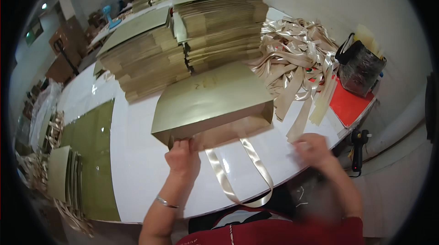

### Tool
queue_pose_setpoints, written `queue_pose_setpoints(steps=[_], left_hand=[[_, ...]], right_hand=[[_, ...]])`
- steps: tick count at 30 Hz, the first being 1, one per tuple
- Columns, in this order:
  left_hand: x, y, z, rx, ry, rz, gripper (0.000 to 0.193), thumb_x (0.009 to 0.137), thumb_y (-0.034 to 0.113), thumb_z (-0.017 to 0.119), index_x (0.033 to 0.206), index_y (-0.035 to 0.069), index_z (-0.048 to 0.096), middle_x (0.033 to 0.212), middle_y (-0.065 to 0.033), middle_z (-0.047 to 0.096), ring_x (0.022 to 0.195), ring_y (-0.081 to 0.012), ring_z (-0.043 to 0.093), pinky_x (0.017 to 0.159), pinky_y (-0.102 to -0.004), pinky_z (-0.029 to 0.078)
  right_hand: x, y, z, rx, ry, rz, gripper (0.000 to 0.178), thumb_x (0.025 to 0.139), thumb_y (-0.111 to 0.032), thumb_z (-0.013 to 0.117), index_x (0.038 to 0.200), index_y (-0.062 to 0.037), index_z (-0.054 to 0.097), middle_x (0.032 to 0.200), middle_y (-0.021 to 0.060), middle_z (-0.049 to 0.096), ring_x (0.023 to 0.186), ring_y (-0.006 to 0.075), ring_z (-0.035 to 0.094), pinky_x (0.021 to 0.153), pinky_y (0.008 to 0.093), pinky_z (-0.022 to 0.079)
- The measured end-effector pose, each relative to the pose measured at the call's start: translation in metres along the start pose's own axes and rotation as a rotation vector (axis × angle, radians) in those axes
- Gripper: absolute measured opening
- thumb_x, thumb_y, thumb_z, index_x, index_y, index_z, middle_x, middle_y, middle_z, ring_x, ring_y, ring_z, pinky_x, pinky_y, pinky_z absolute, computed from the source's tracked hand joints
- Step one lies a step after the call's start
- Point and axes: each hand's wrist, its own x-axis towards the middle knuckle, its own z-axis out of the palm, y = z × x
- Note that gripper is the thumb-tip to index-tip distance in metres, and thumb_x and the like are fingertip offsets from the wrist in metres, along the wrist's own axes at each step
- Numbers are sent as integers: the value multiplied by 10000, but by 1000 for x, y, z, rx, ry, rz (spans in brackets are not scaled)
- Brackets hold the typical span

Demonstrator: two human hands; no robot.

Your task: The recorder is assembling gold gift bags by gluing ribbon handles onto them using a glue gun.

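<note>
A gold-green paper bag (212, 94) lies on its side on the white table, its open mouth toward me. One cream satin ribbon handle (224, 183) loops out of the mouth and over the table's near edge. My left hand (183, 157) is closed on the left corner of the bag's mouth, with some fingertips hidden inside. To the right of the bag, my right hand (313, 150) is blurred; its fingers look pinched on the tip of a loose satin ribbon (299, 119). That ribbon trails from a tangled pile of cut ribbons (297, 53).
Two tall stacks of flat bags (219, 21) stand behind the open bag. At the right are a dark container (363, 66), a red sheet (350, 103) and a black glue gun (359, 149) by the table edge. Several finished bags (64, 174) lie at the left on a green mat (89, 153).
</note>
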Motion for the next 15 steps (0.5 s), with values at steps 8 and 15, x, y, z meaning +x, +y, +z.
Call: queue_pose_setpoints(steps=[8,15], left_hand=[[1,7,6,-204,-400,250,467,753,185,623,1170,-6,534,1277,-220,481,1124,-391,466,987,-429,363],[0,46,1,-458,-892,31,505,889,437,449,1095,-7,575,885,-246,591,902,-410,565,835,-440,436]], right_hand=[[83,-48,87,-278,-706,-8,357,898,-340,466,1042,-47,611,896,196,639,893,334,610,815,427,466],[60,-85,123,-165,-677,-96,443,878,-392,472,878,16,644,931,215,637,920,381,588,851,444,439]])
